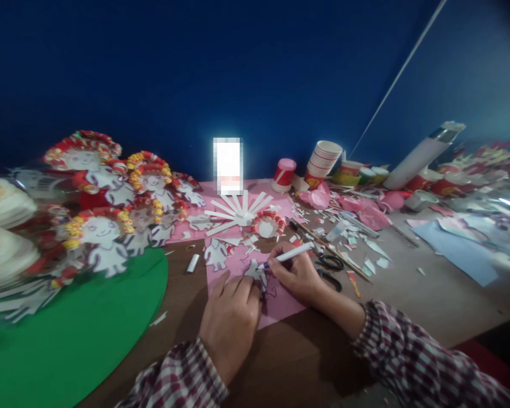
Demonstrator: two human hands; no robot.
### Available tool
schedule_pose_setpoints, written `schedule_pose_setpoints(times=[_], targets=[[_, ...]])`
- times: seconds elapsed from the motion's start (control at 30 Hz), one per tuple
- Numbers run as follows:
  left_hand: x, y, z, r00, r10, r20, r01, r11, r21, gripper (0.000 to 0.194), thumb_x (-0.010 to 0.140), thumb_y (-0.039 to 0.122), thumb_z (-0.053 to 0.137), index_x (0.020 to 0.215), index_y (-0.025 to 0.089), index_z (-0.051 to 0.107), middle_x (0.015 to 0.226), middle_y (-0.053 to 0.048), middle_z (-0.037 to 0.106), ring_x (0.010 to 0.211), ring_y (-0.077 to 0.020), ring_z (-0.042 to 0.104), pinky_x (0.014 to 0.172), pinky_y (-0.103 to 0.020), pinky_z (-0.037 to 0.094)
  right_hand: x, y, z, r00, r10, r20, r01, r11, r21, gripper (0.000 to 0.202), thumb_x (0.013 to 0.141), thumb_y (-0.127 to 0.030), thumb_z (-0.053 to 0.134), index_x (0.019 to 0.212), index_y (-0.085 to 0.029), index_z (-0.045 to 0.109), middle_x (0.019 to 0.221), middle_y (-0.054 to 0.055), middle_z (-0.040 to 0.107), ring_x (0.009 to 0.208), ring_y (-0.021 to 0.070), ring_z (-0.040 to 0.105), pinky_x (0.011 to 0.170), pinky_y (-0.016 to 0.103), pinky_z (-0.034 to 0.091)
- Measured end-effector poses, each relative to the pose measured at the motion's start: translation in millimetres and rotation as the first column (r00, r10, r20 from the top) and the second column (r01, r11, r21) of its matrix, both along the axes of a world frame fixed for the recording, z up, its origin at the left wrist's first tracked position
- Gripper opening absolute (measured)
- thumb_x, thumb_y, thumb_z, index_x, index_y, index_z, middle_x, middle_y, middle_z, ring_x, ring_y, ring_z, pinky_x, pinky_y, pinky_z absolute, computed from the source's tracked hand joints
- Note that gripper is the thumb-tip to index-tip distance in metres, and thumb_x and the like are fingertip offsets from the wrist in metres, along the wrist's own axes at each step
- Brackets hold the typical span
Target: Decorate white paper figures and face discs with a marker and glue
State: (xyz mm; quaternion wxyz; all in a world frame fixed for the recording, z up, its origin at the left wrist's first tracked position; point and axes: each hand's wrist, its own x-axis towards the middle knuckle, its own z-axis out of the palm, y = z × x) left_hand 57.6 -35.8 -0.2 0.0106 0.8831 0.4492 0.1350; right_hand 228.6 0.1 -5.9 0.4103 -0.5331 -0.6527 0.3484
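My right hand (295,275) is closed around a white marker (293,253), its dark tip down by a small white paper cutout (255,272). With fingers lying flat, my left hand (233,309) presses the lower left part of that cutout onto a pink paper sheet (283,309). Dark drawn lines show on the pink sheet beside the cutout. Just behind my left hand lies another cutout, a white paper figure outlined in dark ink (216,255). A white marker cap (192,263) rests on the wooden table to the left.
Black scissors (330,262) and brushes lie right of my right hand among paper scraps. White paper strips (221,212) fan out behind. Paper dolls (104,241) crowd the left, by a green round board (123,317). Stacked paper cups (323,161) stand before the blue wall.
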Motion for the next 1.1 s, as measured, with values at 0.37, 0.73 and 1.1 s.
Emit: schedule_pose_setpoints(times=[0.37, 0.73, 1.1], targets=[[-1, -2, 1.2, 0.999, 0.015, -0.032, -0.016, 0.999, -0.045, 0.021, 0.085, 0.015, 0.052, 0.103, 0.017, 0.064, 0.101, -0.004, 0.064, 0.099, -0.0225, 0.056, 0.101, -0.046, 0.035, 6, -1, 11.0, 0.994, -0.003, 0.108, -0.027, 0.959, 0.28, 0.006, 0.081, -0.023, 0.057, 0.084, -0.018, 0.061, 0.075, 0.002, 0.063, 0.063, 0.0116, 0.054, 0.057, 0.022, 0.043], [0, -1, -0.8, 1.0, 0.003, 0.002, -0.003, 1.0, -0.011, 0.019, 0.086, 0.015, 0.05, 0.099, 0.016, 0.064, 0.097, -0.005, 0.064, 0.095, -0.0223, 0.057, 0.098, -0.046, 0.037, 0, 3, -4.8, 0.999, 0.041, -0.026, -0.042, 0.999, -0.029, 0.01, 0.085, -0.026, 0.054, 0.09, -0.018, 0.058, 0.068, -0.001, 0.056, 0.059, 0.0111, 0.048, 0.054, 0.022, 0.039], [-1, -1, -0.8, 1.0, 0.0, 0.013, 0.0, 1.0, 0.011, 0.019, 0.087, 0.016, 0.05, 0.101, 0.016, 0.063, 0.097, -0.005, 0.064, 0.094, -0.0222, 0.057, 0.099, -0.046, 0.036, 4, 5, -4.3, 0.994, 0.088, 0.07, -0.091, 0.995, 0.043, 0.01, 0.086, -0.027, 0.053, 0.09, -0.018, 0.057, 0.071, -0.001, 0.056, 0.063, 0.012, 0.049, 0.058, 0.022, 0.038]])
